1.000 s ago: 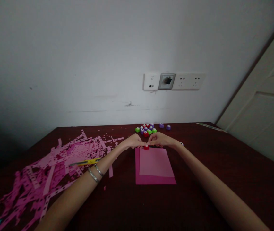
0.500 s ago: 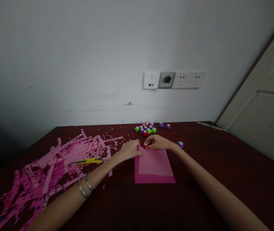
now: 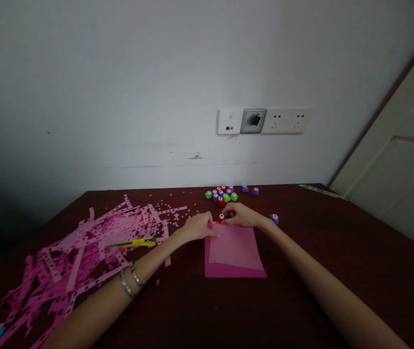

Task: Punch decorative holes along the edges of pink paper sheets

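Observation:
Two sheets of pink paper lie stacked in front of me, a light pink sheet (image 3: 234, 247) over a darker pink sheet (image 3: 236, 273). My left hand (image 3: 198, 226) pinches their upper left corner, thumb on top. At the top edge of the paper, my right hand (image 3: 239, 214) has its fingers closed round a small red craft punch (image 3: 221, 218) with a white and black top. Beyond the hands sits a cluster of red, purple and green craft punches (image 3: 220, 194). A purple craft punch (image 3: 273, 218) lies by my right wrist.
A heap of punched pink paper strips (image 3: 83, 252) and scraps covers the left of the dark table (image 3: 207, 320). A yellow utility knife (image 3: 136, 242) rests on it. Two purple punches (image 3: 249, 189) stand near the wall. A thin strip (image 3: 322, 191) lies at the back right.
My left hand has drawn back from the red punch to the paper's left corner and grips it. My right hand has taken hold of the punch from the right side.

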`<state>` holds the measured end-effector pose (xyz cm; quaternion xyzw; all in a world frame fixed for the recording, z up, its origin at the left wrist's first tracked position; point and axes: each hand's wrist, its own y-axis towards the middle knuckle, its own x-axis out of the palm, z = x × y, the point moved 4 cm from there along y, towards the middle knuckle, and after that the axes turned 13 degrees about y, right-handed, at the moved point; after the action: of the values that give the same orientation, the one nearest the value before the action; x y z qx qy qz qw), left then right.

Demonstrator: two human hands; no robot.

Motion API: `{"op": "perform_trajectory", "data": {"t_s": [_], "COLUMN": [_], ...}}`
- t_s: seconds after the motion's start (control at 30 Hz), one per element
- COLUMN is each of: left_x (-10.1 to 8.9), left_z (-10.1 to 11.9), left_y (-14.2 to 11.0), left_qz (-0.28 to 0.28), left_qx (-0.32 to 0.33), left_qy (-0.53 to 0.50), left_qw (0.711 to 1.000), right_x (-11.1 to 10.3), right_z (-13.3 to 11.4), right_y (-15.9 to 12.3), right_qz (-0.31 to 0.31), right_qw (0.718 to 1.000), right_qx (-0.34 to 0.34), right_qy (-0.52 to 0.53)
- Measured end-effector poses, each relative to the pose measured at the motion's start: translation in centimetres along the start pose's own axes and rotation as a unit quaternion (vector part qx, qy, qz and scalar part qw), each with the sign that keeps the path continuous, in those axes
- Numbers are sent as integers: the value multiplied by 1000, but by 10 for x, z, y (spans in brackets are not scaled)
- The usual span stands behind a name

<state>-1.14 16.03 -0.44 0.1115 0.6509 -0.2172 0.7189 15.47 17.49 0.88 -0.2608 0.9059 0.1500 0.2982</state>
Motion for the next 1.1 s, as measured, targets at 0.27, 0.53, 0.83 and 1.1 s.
{"op": "perform_trajectory", "data": {"t_s": [0.27, 0.53, 0.83, 1.1], "left_x": [-3, -9, -4, -3], "left_z": [-1, -5, -6, -6], "left_y": [0, 6, 3, 4], "left_qz": [27, 26, -66, -84], "left_qx": [23, 14, -5, -6], "left_qy": [-54, -237, -346, -361], "left_qw": [998, 971, 936, 929], "right_x": [2, -2, -2, 0], "right_z": [0, -5, -11, -17], "right_y": [0, -2, -2, -3], "right_qz": [-16, -32, -42, -75], "right_qw": [1000, 996, 992, 993], "right_qx": [2, 16, 11, 33], "right_qy": [7, 84, 120, 87]}}
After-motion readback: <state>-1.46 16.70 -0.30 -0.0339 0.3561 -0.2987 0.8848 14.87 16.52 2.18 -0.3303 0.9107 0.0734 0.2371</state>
